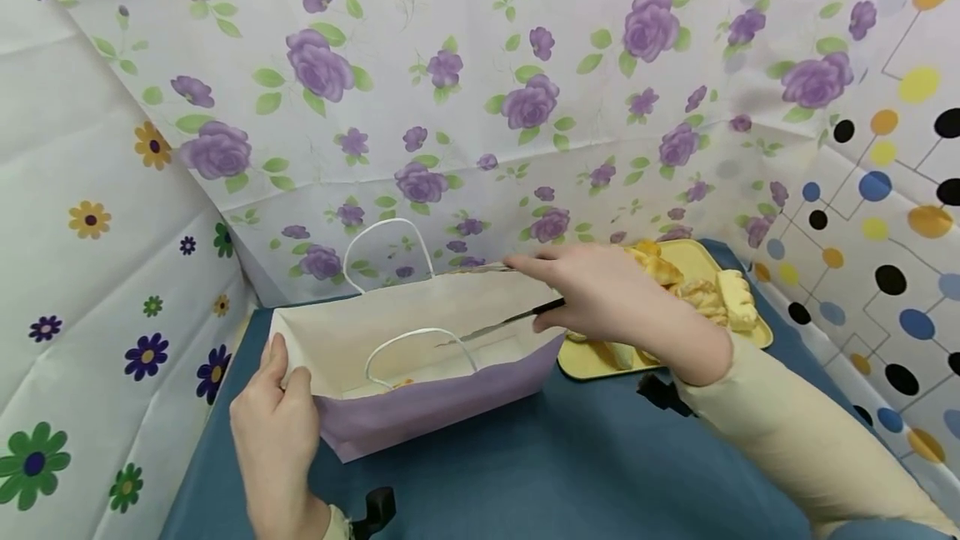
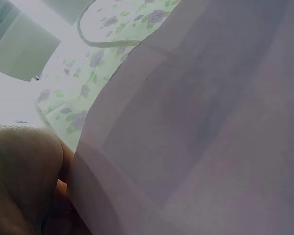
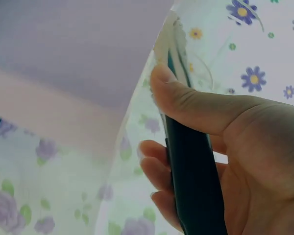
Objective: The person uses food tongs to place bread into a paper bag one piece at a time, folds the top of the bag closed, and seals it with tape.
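A lilac paper bag (image 1: 442, 411) with white twisted handles lies on the table, its mouth facing up. My left hand (image 1: 277, 427) grips the bag's left edge, thumb at the rim; the left wrist view shows this hand (image 2: 24, 176) beside the bag wall (image 2: 201, 122). My right hand (image 1: 600, 290) holds black-handled metal tongs (image 1: 498, 325) at the bag's right end, with the arms spread over the opening. In the right wrist view my fingers and thumb wrap the black tong handle (image 3: 193, 176). A small orange-yellow bit (image 1: 402, 383) shows inside the bag; the rest of it is hidden.
To the right, a yellow tray (image 1: 693, 261) holds several bread-like pieces (image 1: 701, 298), partly behind my right arm. A blue cloth (image 1: 525, 473) covers the table. Patterned sheets hang at the back (image 1: 480, 107) and on both sides.
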Demonstrator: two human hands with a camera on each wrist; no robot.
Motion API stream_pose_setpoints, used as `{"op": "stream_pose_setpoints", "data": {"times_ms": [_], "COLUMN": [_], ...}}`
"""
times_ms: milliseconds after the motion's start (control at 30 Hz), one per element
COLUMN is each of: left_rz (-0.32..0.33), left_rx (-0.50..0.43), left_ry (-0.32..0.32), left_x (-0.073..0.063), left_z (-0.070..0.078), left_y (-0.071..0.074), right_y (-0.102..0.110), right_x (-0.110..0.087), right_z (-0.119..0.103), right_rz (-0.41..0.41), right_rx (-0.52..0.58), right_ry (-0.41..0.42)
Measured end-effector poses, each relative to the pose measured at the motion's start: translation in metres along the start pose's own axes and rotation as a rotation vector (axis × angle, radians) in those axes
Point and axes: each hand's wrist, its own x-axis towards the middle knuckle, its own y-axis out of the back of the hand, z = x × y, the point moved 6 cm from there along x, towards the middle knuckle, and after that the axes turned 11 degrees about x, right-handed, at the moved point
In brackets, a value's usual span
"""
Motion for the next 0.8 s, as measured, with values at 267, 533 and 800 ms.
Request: {"op": "stream_pose_setpoints", "data": {"times_ms": [267,533,800], "left_rz": [0.021,0.032,0.032], "left_rx": [-0.024,-0.015,-0.005], "left_ry": [-0.017,-0.020,-0.014], "left_x": [-0.001,0.001,0.000], "left_z": [0.000,0.000,0.000], "left_y": [-0.001,0.002,0.001], "right_y": [0.005,-0.001,-0.009], "right_x": [-0.042,-0.074,-0.098], "right_z": [0.035,0.061,0.083], "right_rz": [0.176,0.350,0.504], "right_rx": [0.057,0.159,0.288], "right_ry": [0.012,0.036,-0.018]}}
